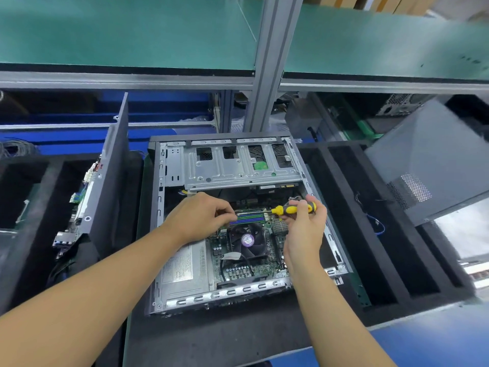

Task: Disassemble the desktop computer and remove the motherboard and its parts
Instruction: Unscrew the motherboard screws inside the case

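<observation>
Our right grip (304, 229) holds a yellow screwdriver (291, 209). Our left grip (201, 218) rests curled against the memory sticks (251, 218), left of them.

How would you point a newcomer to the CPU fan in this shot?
Start at the open computer case lying flat mid-bench. On the green motherboard in its lower half, look just below the blue and green memory sticks. The CPU fan is the only round black part there, with a purple sticker on its hub.
</observation>
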`<state>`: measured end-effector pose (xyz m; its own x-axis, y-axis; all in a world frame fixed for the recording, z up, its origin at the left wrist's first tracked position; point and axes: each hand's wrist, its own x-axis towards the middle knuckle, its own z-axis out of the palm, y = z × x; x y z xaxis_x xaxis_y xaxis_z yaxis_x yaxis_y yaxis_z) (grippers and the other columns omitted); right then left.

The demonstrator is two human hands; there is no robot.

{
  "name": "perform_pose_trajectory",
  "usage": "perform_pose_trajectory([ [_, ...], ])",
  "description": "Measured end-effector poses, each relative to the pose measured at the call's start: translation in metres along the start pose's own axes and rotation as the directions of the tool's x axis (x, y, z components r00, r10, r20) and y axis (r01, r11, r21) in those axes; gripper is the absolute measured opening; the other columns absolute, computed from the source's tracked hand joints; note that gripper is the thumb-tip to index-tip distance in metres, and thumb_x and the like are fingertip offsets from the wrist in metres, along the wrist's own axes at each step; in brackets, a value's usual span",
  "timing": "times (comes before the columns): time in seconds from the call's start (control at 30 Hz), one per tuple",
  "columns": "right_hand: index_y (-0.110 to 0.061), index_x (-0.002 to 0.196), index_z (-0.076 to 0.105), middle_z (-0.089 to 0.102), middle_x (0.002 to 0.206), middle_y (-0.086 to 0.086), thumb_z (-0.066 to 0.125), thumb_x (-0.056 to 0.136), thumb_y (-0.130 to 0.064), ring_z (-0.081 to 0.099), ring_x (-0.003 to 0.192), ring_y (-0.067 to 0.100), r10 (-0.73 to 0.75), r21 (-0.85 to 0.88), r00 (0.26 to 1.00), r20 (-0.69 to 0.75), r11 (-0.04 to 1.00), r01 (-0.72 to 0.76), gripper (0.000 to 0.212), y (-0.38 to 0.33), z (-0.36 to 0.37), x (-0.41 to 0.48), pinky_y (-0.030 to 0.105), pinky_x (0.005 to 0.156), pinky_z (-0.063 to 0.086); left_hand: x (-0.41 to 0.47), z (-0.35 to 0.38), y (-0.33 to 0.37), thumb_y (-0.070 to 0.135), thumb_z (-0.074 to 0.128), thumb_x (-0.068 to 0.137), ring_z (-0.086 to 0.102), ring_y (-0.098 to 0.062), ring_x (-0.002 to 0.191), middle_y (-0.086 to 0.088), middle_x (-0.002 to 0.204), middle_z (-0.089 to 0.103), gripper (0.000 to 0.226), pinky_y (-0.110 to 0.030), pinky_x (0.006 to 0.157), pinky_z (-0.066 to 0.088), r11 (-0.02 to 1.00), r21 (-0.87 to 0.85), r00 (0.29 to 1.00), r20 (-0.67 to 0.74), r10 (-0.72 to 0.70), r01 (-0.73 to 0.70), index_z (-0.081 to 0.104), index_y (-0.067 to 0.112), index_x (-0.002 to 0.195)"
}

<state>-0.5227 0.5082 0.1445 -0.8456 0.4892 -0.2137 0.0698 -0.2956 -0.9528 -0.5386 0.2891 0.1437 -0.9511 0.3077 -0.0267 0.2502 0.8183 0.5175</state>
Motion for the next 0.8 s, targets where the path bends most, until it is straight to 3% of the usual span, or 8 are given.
perform_pose_trajectory([
  [0.1,-0.025,0.118,0.051,0.073,0.088,-0.005,0.050,0.101,-0.019,0.069,0.075,0.009,-0.032,-0.022,0.999,0.011,0.999,0.032,0.018,-0.003,-0.001,-0.001,0.022,0.068,0.054,0.002,-0.001,0.002,0.047,0.050,0.098,0.056,0.013,0.058,0.027,0.072,0.067,0.019,-0.014,0.050,0.032,0.999,-0.032,0.998,-0.052,-0.038,0.036,0.067,0.045,0.091],
  [0.23,-0.019,0.114,0.051,0.072,0.092,-0.002,0.054,0.100,-0.021,0.072,0.082,0.016,-0.115,-0.067,0.987,0.110,0.990,0.123,0.015,-0.018,-0.010,-0.004,0.025,0.074,0.057,0.001,0.002,0.003,0.053,0.037,0.101,0.056,0.000,0.053,0.014,0.056,0.060,0.042,-0.020,0.047,0.033,0.996,0.061,0.992,-0.119,-0.050,0.057,0.057,0.032,0.070],
  [0.3,-0.024,0.109,0.053,0.072,0.094,0.000,0.057,0.098,-0.029,0.072,0.078,0.019,-0.192,-0.145,0.970,0.151,0.966,0.214,0.013,-0.031,-0.023,-0.003,0.024,0.070,0.056,0.006,0.002,0.009,0.054,0.035,0.100,0.052,-0.004,0.046,0.008,0.048,0.055,0.052,-0.024,0.046,0.033,0.991,0.088,0.981,-0.175,-0.087,0.103,0.054,0.025,0.062],
  [0.4,-0.037,0.101,0.054,0.071,0.094,-0.003,0.059,0.093,-0.039,0.065,0.075,0.015,-0.259,-0.244,0.949,0.177,0.923,0.297,0.010,-0.055,-0.045,0.004,0.032,0.070,0.054,0.023,0.007,0.041,0.048,0.041,0.100,0.051,-0.013,0.043,0.002,0.043,0.050,0.055,-0.027,0.045,0.034,0.992,-0.041,0.962,-0.246,-0.122,0.115,0.052,0.017,0.056],
  [0.5,-0.036,0.100,0.053,0.072,0.094,-0.003,0.059,0.094,-0.036,0.067,0.087,0.012,-0.307,-0.250,0.941,0.141,0.909,0.334,0.008,-0.081,-0.075,0.018,0.036,0.077,0.053,0.048,0.026,0.100,0.041,0.044,0.102,0.050,-0.020,0.049,-0.004,0.050,0.051,0.049,-0.033,0.053,0.038,0.977,-0.214,0.984,-0.176,-0.036,-0.002,0.053,0.013,0.063],
  [0.6,-0.035,0.102,0.053,0.072,0.094,-0.004,0.058,0.095,-0.036,0.066,0.083,0.010,-0.362,-0.244,0.928,0.085,0.896,0.371,0.008,-0.109,-0.110,0.036,0.033,0.075,0.051,0.074,0.050,0.159,0.037,0.045,0.102,0.045,-0.011,0.049,0.001,0.054,0.049,0.041,-0.031,0.055,0.035,0.941,-0.318,0.993,-0.070,0.095,-0.112,0.050,0.021,0.065],
  [0.8,-0.044,0.100,0.052,0.071,0.096,-0.004,0.056,0.091,-0.046,0.061,0.074,0.014,-0.417,-0.364,0.909,-0.012,0.849,0.384,0.010,-0.144,-0.196,0.077,0.036,0.069,0.051,0.127,0.109,0.250,0.033,0.057,0.097,0.057,0.002,0.063,0.016,0.073,0.069,0.017,-0.022,0.062,0.041,0.946,-0.257,0.962,0.134,0.239,-0.199,0.068,0.031,0.085],
])
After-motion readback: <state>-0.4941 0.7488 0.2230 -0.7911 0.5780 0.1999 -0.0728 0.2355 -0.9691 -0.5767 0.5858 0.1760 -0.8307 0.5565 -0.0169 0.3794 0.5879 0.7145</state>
